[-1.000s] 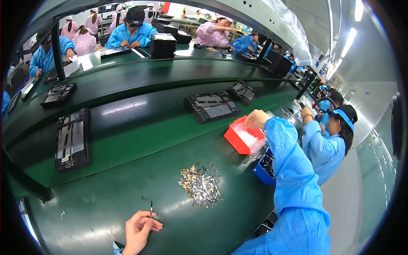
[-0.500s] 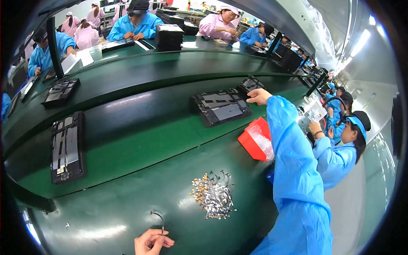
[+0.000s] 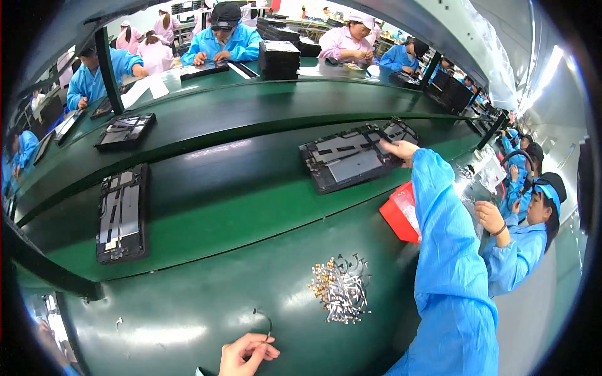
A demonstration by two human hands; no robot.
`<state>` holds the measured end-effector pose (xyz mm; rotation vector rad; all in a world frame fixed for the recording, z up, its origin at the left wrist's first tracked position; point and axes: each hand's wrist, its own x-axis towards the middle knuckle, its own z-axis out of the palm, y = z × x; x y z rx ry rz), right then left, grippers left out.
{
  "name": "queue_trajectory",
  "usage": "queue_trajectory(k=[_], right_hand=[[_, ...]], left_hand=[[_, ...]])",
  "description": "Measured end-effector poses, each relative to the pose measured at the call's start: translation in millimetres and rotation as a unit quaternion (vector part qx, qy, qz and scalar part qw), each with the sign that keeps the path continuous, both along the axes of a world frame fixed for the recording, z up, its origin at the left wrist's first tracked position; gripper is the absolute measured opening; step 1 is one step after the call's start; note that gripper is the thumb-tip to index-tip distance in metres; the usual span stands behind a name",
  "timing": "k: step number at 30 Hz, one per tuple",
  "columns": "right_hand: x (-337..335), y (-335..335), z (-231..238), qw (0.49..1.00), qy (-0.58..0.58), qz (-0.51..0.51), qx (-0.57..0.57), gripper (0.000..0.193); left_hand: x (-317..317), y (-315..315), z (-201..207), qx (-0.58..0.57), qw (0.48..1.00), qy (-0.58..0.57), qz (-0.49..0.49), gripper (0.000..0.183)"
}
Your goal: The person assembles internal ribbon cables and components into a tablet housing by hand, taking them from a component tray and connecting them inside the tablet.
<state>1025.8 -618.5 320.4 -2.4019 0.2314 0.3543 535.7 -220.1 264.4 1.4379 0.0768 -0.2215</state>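
My left hand (image 3: 246, 355) is at the bottom edge, fingers pinched on a thin black cable (image 3: 268, 323) that curls up from it over the dark green bench (image 3: 169, 313). A pile of short cables with gold ends (image 3: 342, 291) lies to its upper right. My right arm, in a blue sleeve, stretches far forward. My right hand (image 3: 400, 149) lies with fingers stretched out on the right end of a black flat panel (image 3: 348, 160) on the green conveyor belt.
A red bin (image 3: 396, 216) sits beside my right sleeve. More black panels lie on the belt at the left (image 3: 122, 213) and on the raised shelf (image 3: 125, 130). A co-worker in blue (image 3: 523, 241) sits at right; several others work across the line.
My right hand has moved forward from beside the red bin onto the black panel. My left hand stays low with the thin cable. The view has tilted closer to the belt.
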Motion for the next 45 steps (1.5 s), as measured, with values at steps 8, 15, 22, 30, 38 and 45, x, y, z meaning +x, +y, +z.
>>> queue_trajectory(k=[8,15,22,30,38,45], right_hand=[[-55,90,56,0.909,-0.031,0.136,0.392,0.033],[-195,209,16,0.818,0.118,0.486,0.286,0.045],[-261,251,-6,0.750,0.168,0.627,0.126,0.046],[-425,197,25,0.742,-0.154,0.616,0.215,0.035],[-446,193,-5,0.776,-0.195,0.537,0.267,0.021],[-419,227,-43,0.859,0.032,0.379,0.343,0.014]], left_hand=[[-30,-2,49,0.027,0.997,-0.035,0.056,0.019],[-105,-7,97,0.048,0.989,-0.075,0.120,0.018],[-130,-19,62,0.083,0.991,0.028,0.097,0.020],[-127,-36,48,0.003,0.997,0.031,0.077,0.024],[-115,-50,54,0.192,0.973,-0.049,0.118,0.020],[-101,-23,19,0.560,0.787,-0.201,0.164,0.023]])
